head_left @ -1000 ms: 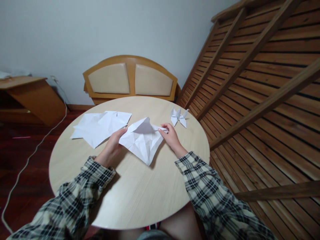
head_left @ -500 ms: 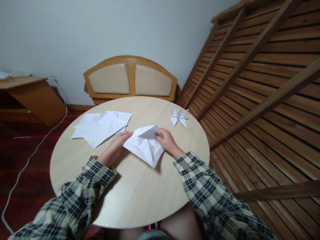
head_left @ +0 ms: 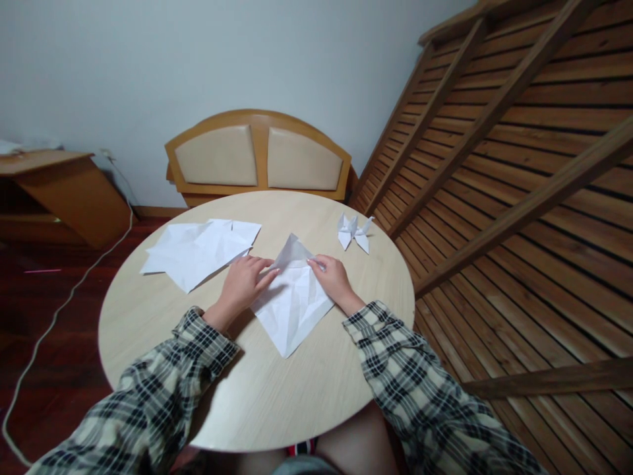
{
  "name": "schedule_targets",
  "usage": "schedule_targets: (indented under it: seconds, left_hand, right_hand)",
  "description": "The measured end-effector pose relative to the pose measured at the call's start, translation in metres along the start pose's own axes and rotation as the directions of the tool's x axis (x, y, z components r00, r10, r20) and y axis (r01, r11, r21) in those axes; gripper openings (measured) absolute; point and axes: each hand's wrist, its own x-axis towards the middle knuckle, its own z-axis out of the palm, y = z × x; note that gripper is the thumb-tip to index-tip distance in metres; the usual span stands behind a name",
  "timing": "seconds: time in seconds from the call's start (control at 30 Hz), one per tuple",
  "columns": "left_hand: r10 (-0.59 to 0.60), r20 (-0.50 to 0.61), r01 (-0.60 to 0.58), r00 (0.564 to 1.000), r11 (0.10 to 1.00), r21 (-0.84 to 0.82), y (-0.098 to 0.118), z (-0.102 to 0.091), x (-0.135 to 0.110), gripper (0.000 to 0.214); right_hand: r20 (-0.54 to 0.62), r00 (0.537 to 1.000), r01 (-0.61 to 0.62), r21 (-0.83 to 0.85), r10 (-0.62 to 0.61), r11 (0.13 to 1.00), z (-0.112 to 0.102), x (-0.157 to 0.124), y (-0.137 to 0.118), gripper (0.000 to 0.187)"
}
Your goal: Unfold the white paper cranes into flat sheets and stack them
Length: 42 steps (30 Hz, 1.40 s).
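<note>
Just now, a white paper sheet [head_left: 291, 315] lies near the middle of the round, pale wooden surface [head_left: 257, 402], turned so that one corner points towards the person and another points away. It is roughly diamond-shaped, plain and unprinted. Creases cross it in several directions, with some meeting around the middle, so its face is broken into small slanting facets rather than smooth. The far corner, beyond the fingertips, looks greyer than the bright near part, and the near corner comes to a slightly blunted tip.

The hands are apart, one at each side of the sheet. The right hand [head_left: 333, 277] pinches its upper right edge between thumb and finger. The left hand [head_left: 242, 284] covers the left corner, thumb stretched across the paper; whether its fingers grip from underneath, I cannot tell.

Beyond the left hand are other creased white papers [head_left: 200, 249], spread out and overlapping. Small folded paper figures [head_left: 354, 232] stand near the surface's far right edge.
</note>
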Motion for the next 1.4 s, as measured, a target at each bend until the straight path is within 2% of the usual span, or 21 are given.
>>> schedule_targets:
  seconds: [0.1, 0.27, 0.53, 0.77, 0.97, 1.2, 1.4]
  left_hand:
    - [-0.067, -0.027, 0.066, 0.997, 0.997, -0.05, -0.002, 0.005, -0.001, 0.015]
    - [-0.174, -0.049, 0.175, 0.983, 0.985, 0.003, -0.001, 0.007, -0.005, 0.031]
    - [-0.246, -0.056, 0.232, 0.968, 0.954, -0.188, 0.0, 0.008, -0.004, 0.039]
    - [-0.226, -0.046, 0.215, 0.973, 0.962, -0.167, -0.003, 0.007, -0.004, 0.041]
    - [-0.249, -0.053, 0.231, 0.967, 0.945, -0.231, 0.0, 0.005, -0.003, 0.038]
    - [-0.195, -0.046, 0.187, 0.98, 0.971, -0.147, 0.003, 0.0, -0.001, 0.039]
    - [-0.233, -0.039, 0.225, 0.972, 0.962, -0.153, 0.0, -0.002, 0.0, 0.036]
  right_hand:
    - [0.004, 1.0, -0.018, 0.085, 0.017, 0.996, 0.001, -0.001, -0.003, 0.031]
    - [-0.023, 0.996, -0.079, 0.126, 0.082, 0.989, 0.003, -0.002, -0.007, 0.037]
    - [-0.072, 0.991, -0.102, 0.14, 0.113, 0.985, 0.0, -0.002, -0.014, 0.049]
    - [-0.078, 0.99, -0.106, 0.159, 0.12, 0.982, 0.001, -0.001, -0.015, 0.051]
    - [-0.077, 0.99, -0.111, 0.141, 0.122, 0.984, -0.001, 0.0, -0.015, 0.052]
    - [-0.079, 0.992, -0.092, 0.105, 0.101, 0.99, -0.004, 0.002, -0.015, 0.054]
    - [-0.072, 0.992, -0.095, 0.092, 0.101, 0.991, -0.004, 0.003, -0.013, 0.055]
